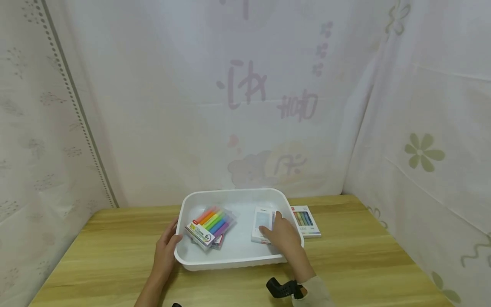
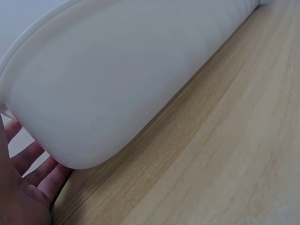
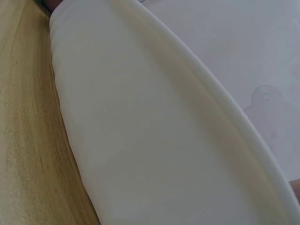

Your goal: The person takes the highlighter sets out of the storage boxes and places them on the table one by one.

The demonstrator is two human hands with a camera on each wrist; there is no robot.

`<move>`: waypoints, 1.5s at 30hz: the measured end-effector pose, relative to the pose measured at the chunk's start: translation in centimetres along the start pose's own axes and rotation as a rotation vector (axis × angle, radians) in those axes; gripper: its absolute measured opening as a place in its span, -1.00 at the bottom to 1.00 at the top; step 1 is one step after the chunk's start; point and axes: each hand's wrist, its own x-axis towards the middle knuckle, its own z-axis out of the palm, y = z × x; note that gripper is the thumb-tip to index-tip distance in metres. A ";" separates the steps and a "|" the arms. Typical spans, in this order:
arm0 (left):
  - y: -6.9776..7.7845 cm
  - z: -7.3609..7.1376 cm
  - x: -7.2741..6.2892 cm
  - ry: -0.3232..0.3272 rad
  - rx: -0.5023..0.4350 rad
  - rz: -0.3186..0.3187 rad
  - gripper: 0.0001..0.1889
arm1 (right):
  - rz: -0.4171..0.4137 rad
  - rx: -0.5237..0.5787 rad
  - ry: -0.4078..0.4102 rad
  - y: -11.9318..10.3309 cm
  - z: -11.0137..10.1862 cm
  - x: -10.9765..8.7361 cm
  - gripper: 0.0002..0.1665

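Observation:
A shallow white plastic basin (image 1: pixel 238 257) sits on the wooden table. At its left side my left hand (image 1: pixel 166 247) holds it, thumb over the rim and fingers along the outer wall; the left wrist view shows those fingers (image 2: pixel 35 164) by the basin's lower corner. Reaching over the right rim, my right hand (image 1: pixel 285 236) grips a white box (image 1: pixel 262 219) inside, thumb on its near face. In the basin's left half lies a clear pack of rainbow-coloured highlighters (image 1: pixel 211 224), tilted on top of another pack (image 1: pixel 218 242), mostly hidden. In the right wrist view the basin's outer wall hides the box.
Right of the basin, a white box with a window showing coloured sticks (image 1: pixel 305 221) lies on the table (image 1: pixel 368 256). Printed cloth curtains (image 1: pixel 215 128) hang behind and at both sides. A black wrist mount (image 1: pixel 281 288) sits on the right forearm.

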 end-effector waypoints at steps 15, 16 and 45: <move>0.3 -0.4 0.4 -0.007 0.010 0.013 -0.41 | 0.028 0.025 -0.088 -0.6 0.0 1.3 0.08; 0.4 -0.5 0.4 -0.007 0.013 0.014 -0.41 | 0.030 0.023 -0.093 -0.7 0.0 1.3 0.09; 0.1 -0.1 -0.1 -0.021 -0.002 -0.010 -0.41 | 0.037 0.251 0.004 -2.3 0.7 0.8 0.06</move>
